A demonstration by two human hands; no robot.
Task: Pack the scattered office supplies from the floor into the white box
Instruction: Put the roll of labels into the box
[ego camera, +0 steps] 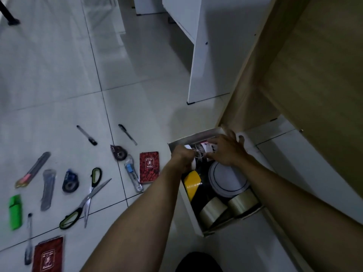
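Observation:
The white box (189, 210) stands on the floor at lower right. Inside it lie a yellow tape roll (192, 182), a round white lid (225, 179) and two clear tape rolls (212, 212). My left hand (181, 157) is closed on a white spool of string (194, 154) at the box's far end. My right hand (225, 149) reaches in beside it, fingers on a small white packet (208, 147). On the tiles to the left lie scissors (86, 201), two red notepads (149, 166), pens (86, 135), correction tapes (118, 152), cutters (133, 175) and a green highlighter (15, 212).
A wooden cabinet (294, 75) rises right behind the box. A white desk panel (208, 55) stands further back. A black chair leg (8, 16) shows at top left. Something dark (198, 262) sits at the bottom edge.

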